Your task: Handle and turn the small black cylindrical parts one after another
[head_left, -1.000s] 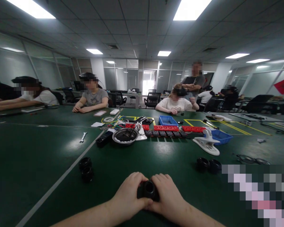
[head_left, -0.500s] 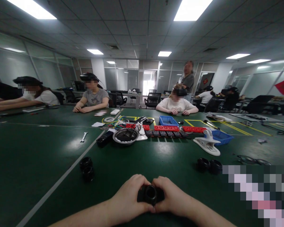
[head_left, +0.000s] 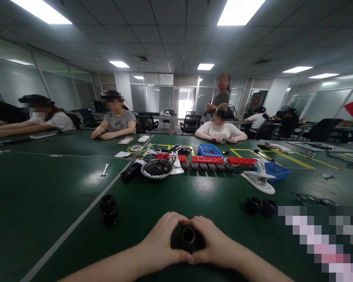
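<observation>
A short black cylinder with a round hole in its top stands in front of me on the green table. My left hand curves around its left side and my right hand around its right. Together they form a loop, thumbs meeting in front and fingertips behind. Dark gaps show between the cylinder and both palms. Within each hand, thumb and fingers are apart. Two similar black cylinders sit close together to the left, and another pair lies to the right.
Farther back are a metal bowl, a black handheld device, red strips, a white clamp-like stand and a blue tray. A wrench lies left, glasses right. Several people sit around.
My fingers have spread a little wider around the black cylinder, the fingertips moving away from me. The standing person in the background has shifted left.
</observation>
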`<action>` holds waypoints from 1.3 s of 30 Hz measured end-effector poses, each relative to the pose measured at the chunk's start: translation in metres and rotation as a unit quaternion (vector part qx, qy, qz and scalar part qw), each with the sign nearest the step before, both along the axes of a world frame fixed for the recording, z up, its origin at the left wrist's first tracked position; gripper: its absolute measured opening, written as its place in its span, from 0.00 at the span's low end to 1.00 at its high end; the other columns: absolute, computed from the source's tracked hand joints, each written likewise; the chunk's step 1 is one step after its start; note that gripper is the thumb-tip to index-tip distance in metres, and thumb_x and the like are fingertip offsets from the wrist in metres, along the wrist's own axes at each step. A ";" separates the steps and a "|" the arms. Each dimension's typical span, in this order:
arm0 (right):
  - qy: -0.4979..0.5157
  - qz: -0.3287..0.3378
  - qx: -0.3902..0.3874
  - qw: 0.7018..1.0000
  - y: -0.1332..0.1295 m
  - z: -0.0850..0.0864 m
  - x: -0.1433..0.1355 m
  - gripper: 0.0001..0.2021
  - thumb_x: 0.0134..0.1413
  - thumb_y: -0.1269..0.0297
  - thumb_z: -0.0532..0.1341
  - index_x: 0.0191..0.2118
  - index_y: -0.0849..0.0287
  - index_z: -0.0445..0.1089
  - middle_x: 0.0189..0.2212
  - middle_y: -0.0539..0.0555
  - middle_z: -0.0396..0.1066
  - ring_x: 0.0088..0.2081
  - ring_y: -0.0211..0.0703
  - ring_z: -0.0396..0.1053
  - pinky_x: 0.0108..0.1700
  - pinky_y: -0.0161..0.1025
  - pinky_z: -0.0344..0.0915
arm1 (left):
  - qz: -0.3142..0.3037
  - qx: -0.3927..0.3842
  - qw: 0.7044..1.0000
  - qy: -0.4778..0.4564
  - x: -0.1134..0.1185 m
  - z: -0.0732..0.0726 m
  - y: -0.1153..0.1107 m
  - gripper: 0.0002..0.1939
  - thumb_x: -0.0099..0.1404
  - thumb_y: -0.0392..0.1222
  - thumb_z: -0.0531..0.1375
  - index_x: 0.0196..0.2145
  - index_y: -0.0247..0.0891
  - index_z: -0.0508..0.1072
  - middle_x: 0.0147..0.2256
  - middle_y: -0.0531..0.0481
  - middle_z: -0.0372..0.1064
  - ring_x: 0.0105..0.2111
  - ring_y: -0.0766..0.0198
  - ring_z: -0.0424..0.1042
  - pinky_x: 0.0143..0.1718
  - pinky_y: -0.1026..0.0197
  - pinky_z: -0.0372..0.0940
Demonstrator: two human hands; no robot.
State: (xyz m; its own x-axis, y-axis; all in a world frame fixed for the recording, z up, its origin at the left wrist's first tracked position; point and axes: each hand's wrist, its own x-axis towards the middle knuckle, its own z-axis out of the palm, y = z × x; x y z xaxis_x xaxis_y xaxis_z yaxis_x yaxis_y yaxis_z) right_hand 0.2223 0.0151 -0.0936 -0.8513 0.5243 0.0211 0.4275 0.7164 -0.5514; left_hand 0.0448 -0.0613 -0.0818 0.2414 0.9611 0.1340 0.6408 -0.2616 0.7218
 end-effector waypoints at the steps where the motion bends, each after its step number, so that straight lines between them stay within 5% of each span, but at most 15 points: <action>1: 0.008 0.019 -0.024 0.999 0.003 0.002 0.002 0.33 0.33 0.53 0.68 0.48 0.56 0.62 0.39 0.52 0.64 0.41 0.47 0.60 0.42 0.41 0.56 | -0.011 0.003 1.000 -0.003 -0.001 0.001 0.001 0.26 0.45 0.44 0.67 0.43 0.41 0.65 0.41 0.50 0.62 0.42 0.57 0.60 0.43 0.59 0.57; 7: 0.004 0.066 -0.050 0.997 0.013 0.004 0.006 0.16 0.36 0.65 0.69 0.35 0.58 0.69 0.32 0.48 0.65 0.37 0.43 0.61 0.39 0.36 0.55 | -0.022 -0.013 1.000 0.003 -0.003 0.000 0.003 0.20 0.47 0.40 0.67 0.39 0.41 0.69 0.36 0.53 0.63 0.38 0.61 0.63 0.38 0.63 0.58; 13: -0.023 -0.054 -0.009 0.998 0.004 -0.009 -0.003 0.19 0.29 0.56 0.70 0.29 0.59 0.66 0.26 0.47 0.63 0.30 0.39 0.60 0.29 0.32 0.53 | 0.034 -0.019 0.999 0.010 0.001 -0.005 0.002 0.19 0.46 0.40 0.67 0.37 0.40 0.69 0.35 0.53 0.63 0.36 0.61 0.62 0.36 0.63 0.58; 19: -0.033 -0.145 0.129 0.980 -0.015 -0.011 -0.016 0.17 0.37 0.54 0.65 0.29 0.60 0.63 0.27 0.51 0.65 0.30 0.43 0.59 0.32 0.38 0.53 | 0.096 0.004 0.995 0.029 0.003 -0.004 0.001 0.17 0.47 0.39 0.66 0.37 0.39 0.69 0.34 0.52 0.64 0.37 0.59 0.62 0.38 0.60 0.57; 25: 0.005 -0.016 0.036 0.999 -0.002 -0.004 -0.005 0.25 0.34 0.57 0.68 0.42 0.57 0.65 0.37 0.52 0.64 0.39 0.46 0.59 0.41 0.40 0.55 | 0.010 -0.001 0.999 0.037 -0.004 0.000 0.005 0.19 0.50 0.40 0.65 0.41 0.43 0.69 0.35 0.53 0.64 0.37 0.61 0.62 0.38 0.62 0.57; 30: 0.007 0.060 -0.057 0.997 0.015 -0.002 0.002 0.18 0.34 0.63 0.69 0.36 0.59 0.69 0.32 0.48 0.63 0.37 0.42 0.60 0.38 0.35 0.56 | -0.049 -0.022 0.998 0.040 -0.010 0.003 0.008 0.21 0.50 0.40 0.65 0.43 0.44 0.68 0.34 0.54 0.64 0.35 0.62 0.63 0.36 0.64 0.57; 34: -0.009 -0.038 -0.016 0.999 0.008 -0.008 -0.005 0.20 0.28 0.56 0.71 0.30 0.61 0.68 0.28 0.48 0.63 0.31 0.41 0.60 0.30 0.33 0.54 | 0.010 -0.029 0.999 0.041 -0.004 0.002 0.006 0.19 0.48 0.41 0.66 0.39 0.42 0.70 0.33 0.53 0.63 0.34 0.62 0.63 0.35 0.63 0.58; 39: -0.041 -0.112 0.119 0.986 -0.009 -0.012 -0.014 0.18 0.38 0.50 0.64 0.27 0.60 0.65 0.26 0.51 0.65 0.30 0.43 0.60 0.32 0.37 0.53 | 0.083 -0.023 0.995 0.042 0.002 0.001 0.003 0.17 0.47 0.40 0.66 0.37 0.40 0.70 0.34 0.52 0.65 0.36 0.60 0.63 0.36 0.62 0.58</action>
State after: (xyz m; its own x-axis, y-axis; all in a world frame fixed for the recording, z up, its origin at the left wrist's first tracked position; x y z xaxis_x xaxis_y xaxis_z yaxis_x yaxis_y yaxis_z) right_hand 0.2084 0.0058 -0.1052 -0.7186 0.6880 0.1011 0.6262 0.7034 -0.3363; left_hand 0.0471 -0.0582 -0.0804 0.0872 0.9933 0.0753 0.7316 -0.1152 0.6719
